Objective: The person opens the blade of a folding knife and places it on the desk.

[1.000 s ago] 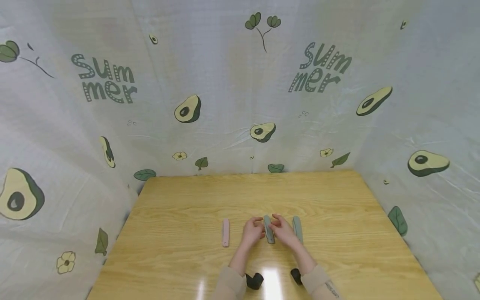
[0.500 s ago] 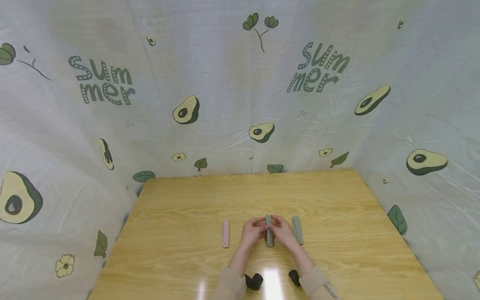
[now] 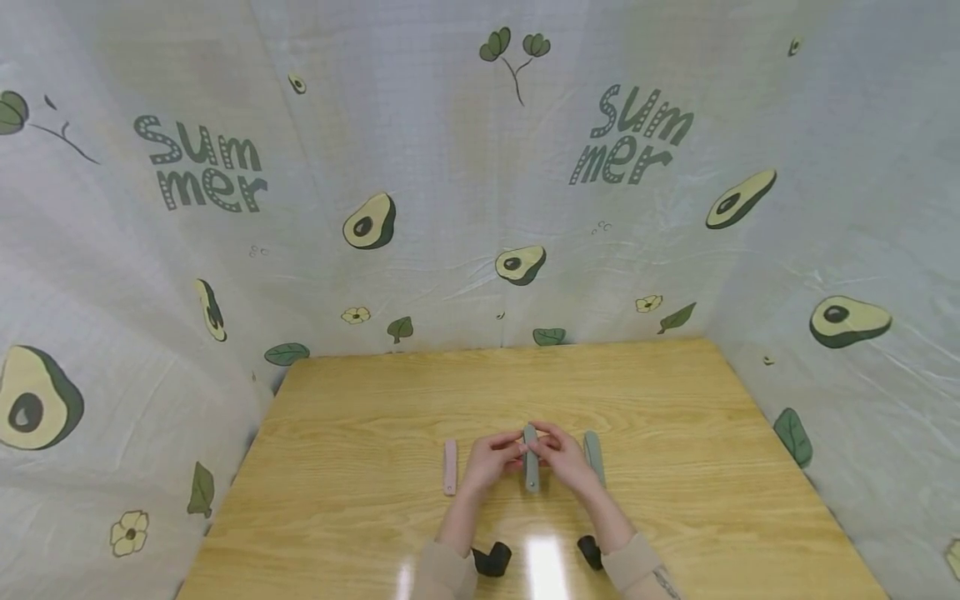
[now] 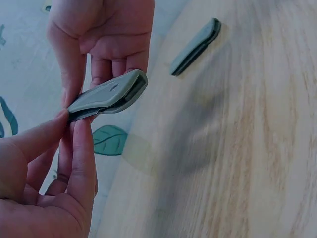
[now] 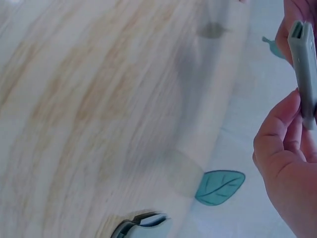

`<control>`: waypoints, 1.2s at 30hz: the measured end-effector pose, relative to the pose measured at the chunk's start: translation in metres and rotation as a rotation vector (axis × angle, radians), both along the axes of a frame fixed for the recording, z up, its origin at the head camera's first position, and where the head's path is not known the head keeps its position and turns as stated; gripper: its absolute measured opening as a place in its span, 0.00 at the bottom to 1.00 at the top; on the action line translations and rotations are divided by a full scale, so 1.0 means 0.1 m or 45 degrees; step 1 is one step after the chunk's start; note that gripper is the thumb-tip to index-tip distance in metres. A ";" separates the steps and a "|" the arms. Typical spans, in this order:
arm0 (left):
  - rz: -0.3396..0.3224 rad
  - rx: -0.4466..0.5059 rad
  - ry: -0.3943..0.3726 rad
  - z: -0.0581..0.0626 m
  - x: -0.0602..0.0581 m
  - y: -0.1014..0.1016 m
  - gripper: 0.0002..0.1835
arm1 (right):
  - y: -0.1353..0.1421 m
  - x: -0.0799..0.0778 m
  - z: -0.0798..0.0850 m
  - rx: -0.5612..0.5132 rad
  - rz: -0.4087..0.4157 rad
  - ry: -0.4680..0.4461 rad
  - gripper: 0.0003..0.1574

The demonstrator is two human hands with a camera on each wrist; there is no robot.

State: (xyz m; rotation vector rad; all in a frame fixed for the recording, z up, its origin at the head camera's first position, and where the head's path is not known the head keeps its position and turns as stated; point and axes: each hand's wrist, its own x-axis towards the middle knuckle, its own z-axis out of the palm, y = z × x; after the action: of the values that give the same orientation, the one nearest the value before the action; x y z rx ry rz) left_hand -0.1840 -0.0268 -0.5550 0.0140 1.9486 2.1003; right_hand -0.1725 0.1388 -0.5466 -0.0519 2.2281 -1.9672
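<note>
A grey-green folding knife [image 3: 531,467], slim, with a slot along one edge and a rivet at one end, is held between both hands. My left hand [image 3: 490,458] pinches it with thumb and index finger near one end; the left wrist view shows this folding knife [image 4: 111,96] with its slot facing sideways. My right hand [image 3: 564,454] has thumb and fingers on it from the other side; its thumb touches close to the left thumb [image 4: 44,131]. In the right wrist view, the folding knife [image 5: 304,69] stands above the right fingertips [image 5: 292,101].
A second grey-green folding knife [image 3: 593,454] lies just beyond my right wrist. To the left of my left hand lies a similar pink one [image 3: 450,467]. The wooden table [image 3: 360,400] meets an avocado-print cloth [image 3: 450,167] at its back and sides.
Both hands have drawn in on the middle folding knife and now grip it. It has come up from the table and shifted slightly left. The other two have stayed put.
</note>
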 end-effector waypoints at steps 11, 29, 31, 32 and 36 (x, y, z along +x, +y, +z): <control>-0.086 0.073 0.050 0.05 -0.01 -0.09 0.20 | 0.03 0.00 0.08 -0.003 0.115 0.056 0.30; 0.001 0.032 0.101 0.02 0.06 -0.07 0.20 | -0.03 0.16 0.40 0.005 0.067 0.049 0.27; 0.012 0.033 0.098 0.03 0.07 -0.07 0.20 | -0.03 0.15 0.38 0.004 0.064 0.047 0.27; 0.015 0.033 0.098 0.02 0.07 -0.07 0.20 | -0.04 0.15 0.37 0.002 0.059 0.045 0.27; 0.023 0.028 0.097 0.01 0.06 -0.07 0.20 | -0.03 0.11 0.25 -0.016 0.044 0.037 0.28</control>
State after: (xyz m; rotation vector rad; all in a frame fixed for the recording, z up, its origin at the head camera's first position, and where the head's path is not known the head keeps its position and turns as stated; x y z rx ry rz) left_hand -0.1780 -0.0342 -0.5543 0.0820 1.9754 2.1630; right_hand -0.1617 0.1362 -0.5212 -0.1206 2.2172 -1.9748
